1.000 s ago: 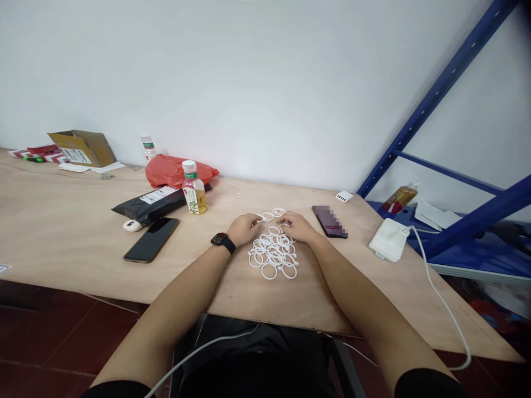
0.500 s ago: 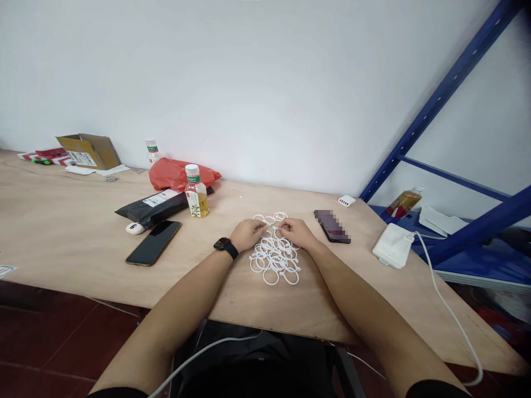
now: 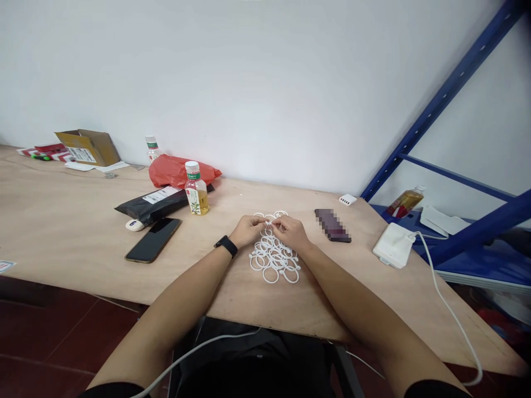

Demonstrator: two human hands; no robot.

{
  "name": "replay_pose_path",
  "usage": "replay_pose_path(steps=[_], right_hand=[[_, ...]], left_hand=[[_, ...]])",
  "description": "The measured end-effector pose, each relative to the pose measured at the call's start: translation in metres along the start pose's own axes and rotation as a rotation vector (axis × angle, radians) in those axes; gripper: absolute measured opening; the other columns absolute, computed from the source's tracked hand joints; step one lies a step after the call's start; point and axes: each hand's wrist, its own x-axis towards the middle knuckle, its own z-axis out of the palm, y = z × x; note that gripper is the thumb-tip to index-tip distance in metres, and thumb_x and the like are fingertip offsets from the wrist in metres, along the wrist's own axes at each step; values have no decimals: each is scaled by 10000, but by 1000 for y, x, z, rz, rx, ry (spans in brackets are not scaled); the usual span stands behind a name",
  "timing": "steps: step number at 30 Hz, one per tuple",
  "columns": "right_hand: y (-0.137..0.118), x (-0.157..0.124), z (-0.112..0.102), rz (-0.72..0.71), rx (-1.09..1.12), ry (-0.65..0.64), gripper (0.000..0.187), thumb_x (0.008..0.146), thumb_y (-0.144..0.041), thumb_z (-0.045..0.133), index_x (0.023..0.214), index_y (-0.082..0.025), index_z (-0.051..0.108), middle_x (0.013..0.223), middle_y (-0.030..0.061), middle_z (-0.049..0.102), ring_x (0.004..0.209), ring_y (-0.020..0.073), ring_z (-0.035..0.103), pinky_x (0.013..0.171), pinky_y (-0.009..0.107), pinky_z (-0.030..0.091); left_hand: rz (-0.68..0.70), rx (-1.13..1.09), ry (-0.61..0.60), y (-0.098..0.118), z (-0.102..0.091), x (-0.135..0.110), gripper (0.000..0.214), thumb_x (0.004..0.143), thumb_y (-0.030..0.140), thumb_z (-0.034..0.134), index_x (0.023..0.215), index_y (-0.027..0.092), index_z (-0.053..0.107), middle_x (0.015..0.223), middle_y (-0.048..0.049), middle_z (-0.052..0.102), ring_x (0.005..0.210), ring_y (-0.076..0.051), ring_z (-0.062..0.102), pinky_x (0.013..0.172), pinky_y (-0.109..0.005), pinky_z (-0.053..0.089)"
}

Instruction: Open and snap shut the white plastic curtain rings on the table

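Note:
A loose pile of white plastic curtain rings (image 3: 274,257), some with small round knobs, lies on the wooden table in front of me. Over the far part of the pile, my left hand (image 3: 248,230) pinches one white curtain ring (image 3: 269,223) between thumb and fingertips. From the other side, my right hand (image 3: 292,233) grips the same ring, its fingers nearly touching those of the left. The fingers hide much of this ring. A few more rings lie just beyond my fingertips. A black watch is on my left wrist.
Left of the hands are a phone (image 3: 153,240), a black parcel (image 3: 151,203), a drink bottle (image 3: 196,189) and a red plastic bag (image 3: 172,171). To the right lie another phone (image 3: 332,225), a white charger (image 3: 347,199) and a white power bank (image 3: 394,245) with a cable. A blue rack (image 3: 440,99) stands beside the table.
My hands have come closer together, the right one shifting left, so the fingertips now meet at the held ring. The pile stays as it was.

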Motion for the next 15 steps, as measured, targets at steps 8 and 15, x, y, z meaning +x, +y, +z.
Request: replay_pose_path(steps=[8, 15], right_hand=[[-8, 0, 1, -37, -48, -14, 141, 862, -256, 552, 778, -231, 662, 716, 32, 655, 682, 161, 595, 679, 274, 432], [-14, 0, 4, -95, -84, -47, 185, 901, -283, 506, 809, -229, 658, 715, 39, 645, 668, 157, 581, 666, 275, 432]], left_hand=[[-48, -66, 83, 1, 3, 1, 222, 680, 231, 675, 844, 102, 748, 837, -71, 739, 729, -165, 648, 710, -280, 510], [-63, -59, 147, -1, 3, 5, 162, 653, 110, 533, 689, 120, 691, 683, -25, 692, 642, -129, 610, 655, -244, 490]])
